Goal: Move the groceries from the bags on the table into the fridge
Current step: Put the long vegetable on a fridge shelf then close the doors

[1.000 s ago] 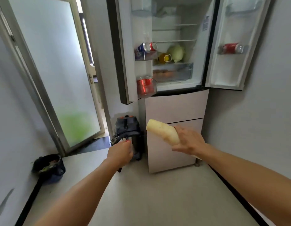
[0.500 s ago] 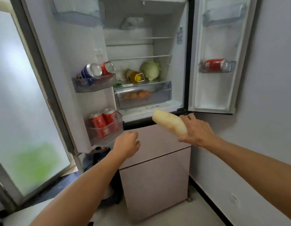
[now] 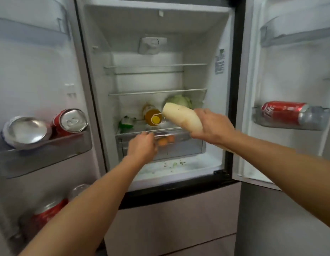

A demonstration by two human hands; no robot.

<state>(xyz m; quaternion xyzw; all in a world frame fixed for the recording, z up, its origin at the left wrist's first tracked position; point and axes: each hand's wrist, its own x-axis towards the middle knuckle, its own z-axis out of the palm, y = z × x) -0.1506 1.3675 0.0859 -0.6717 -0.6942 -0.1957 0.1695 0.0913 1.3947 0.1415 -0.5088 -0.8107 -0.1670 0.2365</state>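
The right grip (image 3: 212,126) clasps a white radish (image 3: 180,117), which juts left in front of the open fridge (image 3: 197,52). The left grip (image 3: 142,146) curls over the crisper drawer (image 3: 180,146) rim.

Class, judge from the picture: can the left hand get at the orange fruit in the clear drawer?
Probably not yet. The left hand is at the clear drawer, but it looks pushed in, so its front wall stands between fingers and orange fruit. Pulling it out should free the way.
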